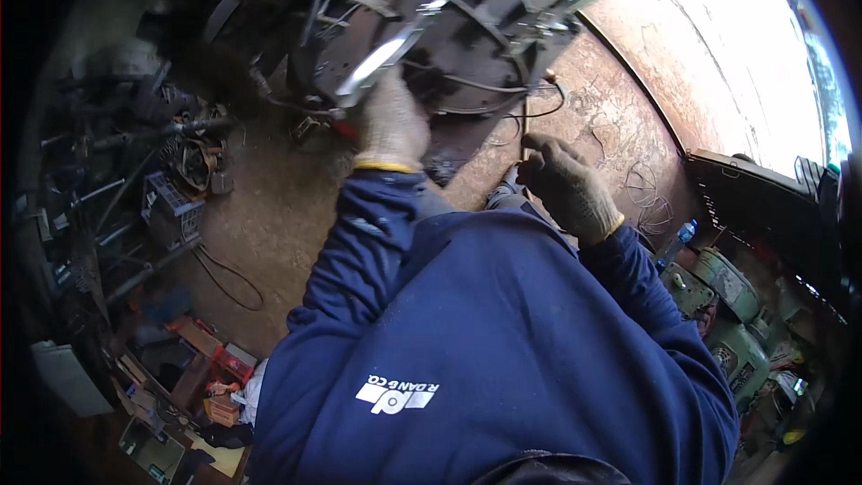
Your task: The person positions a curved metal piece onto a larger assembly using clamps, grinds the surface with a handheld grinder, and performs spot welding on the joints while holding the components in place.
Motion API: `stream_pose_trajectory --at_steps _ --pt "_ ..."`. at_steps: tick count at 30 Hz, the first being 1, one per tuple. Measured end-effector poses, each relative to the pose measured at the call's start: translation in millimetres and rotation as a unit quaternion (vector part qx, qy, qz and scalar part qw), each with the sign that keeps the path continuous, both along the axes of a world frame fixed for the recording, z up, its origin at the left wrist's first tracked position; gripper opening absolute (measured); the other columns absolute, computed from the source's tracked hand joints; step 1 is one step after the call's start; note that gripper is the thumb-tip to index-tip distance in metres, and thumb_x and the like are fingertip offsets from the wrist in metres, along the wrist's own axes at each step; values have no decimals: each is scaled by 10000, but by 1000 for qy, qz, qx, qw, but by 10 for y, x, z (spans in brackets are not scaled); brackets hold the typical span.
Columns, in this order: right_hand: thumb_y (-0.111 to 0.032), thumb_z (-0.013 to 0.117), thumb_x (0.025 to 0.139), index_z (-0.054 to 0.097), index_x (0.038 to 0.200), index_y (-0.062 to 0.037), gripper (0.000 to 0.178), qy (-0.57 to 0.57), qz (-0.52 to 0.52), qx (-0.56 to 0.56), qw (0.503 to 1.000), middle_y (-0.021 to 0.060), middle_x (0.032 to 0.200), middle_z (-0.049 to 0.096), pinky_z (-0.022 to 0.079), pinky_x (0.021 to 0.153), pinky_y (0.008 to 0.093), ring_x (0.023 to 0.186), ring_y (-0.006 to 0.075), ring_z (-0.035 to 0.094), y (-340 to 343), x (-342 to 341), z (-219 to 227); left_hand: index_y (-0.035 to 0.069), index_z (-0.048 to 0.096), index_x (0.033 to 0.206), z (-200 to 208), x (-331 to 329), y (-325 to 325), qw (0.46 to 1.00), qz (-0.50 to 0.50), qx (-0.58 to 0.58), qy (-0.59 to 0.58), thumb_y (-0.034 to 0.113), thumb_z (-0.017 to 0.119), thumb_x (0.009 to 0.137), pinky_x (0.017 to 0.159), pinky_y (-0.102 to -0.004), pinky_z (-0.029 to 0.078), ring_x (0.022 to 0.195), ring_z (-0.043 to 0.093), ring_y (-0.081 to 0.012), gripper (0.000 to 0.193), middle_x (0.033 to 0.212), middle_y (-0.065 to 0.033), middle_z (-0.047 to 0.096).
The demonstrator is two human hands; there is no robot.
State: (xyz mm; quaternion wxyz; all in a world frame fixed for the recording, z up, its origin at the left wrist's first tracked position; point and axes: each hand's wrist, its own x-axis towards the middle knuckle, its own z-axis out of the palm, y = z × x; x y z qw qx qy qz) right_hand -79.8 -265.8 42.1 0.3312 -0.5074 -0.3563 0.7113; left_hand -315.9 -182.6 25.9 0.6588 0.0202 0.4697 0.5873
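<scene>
My left hand [393, 126], in a pale knit work glove with a yellow cuff edge, reaches over the near side of a dark metal workbench [462, 130]. Its fingers are closed around a long, shiny flat metal bar [384, 58] that slants up to the right, slightly blurred. Off to the right of the bench, my right hand [567, 187] hangs above the floor in a dirty glove. Its fingers are curled in, and whatever they may hold is hidden. Several metal bars and tools lie on the bench, with a dark cable [476, 83] across it.
Racks of metal parts and a grey crate [171, 211] stand at left. Red and orange boxes [235, 364] lie at lower left. Green machines [732, 283] and a plastic bottle [684, 235] stand at right. Coiled wire [648, 198] lies on the brown floor [260, 242].
</scene>
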Motion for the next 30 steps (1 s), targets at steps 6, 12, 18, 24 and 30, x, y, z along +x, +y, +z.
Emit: stream_pose_trajectory --at_steps 6,12,18,24,30 --pt "-294 574 964 564 1229 7 401 75 -124 -143 979 38 898 598 481 739 262 835 141 593 -326 1397 -560 72 590 1030 -48 -79 21 993 73 -18 91 271 521 964 656 -410 605 770 661 -253 220 931 -101 627" --pt "-284 599 943 602 1185 -16 361 83 -146 -152 974 34 884 610 500 738 283 808 163 608 -216 2093 -816 111 626 1048 21 16 142 987 51 -44 145 261 474 983 699 -432 559 837 655 -266 223 996 -86 661" --pt "-316 594 950 620 1157 -25 358 55 -111 -126 984 34 909 637 492 729 282 800 145 601 216 1999 -1003 100 626 1055 116 70 42 989 54 -13 134 216 490 977 719 -396 559 879 657 -239 195 975 -65 661" --pt "-295 610 942 597 1174 -10 367 -7 -111 -126 986 17 870 607 488 696 278 778 143 593 442 2208 -1116 68 596 1088 143 265 -481 984 101 54 134 242 499 986 715 -408 571 844 663 -244 223 908 -51 654" --pt "-328 642 918 600 1178 -5 416 -73 -142 -167 973 27 868 623 472 650 272 752 134 591 633 2504 -1289 -10 575 1110 696 787 -699 914 -217 134 316 267 544 979 577 -303 535 615 635 -182 308 740 -84 643"
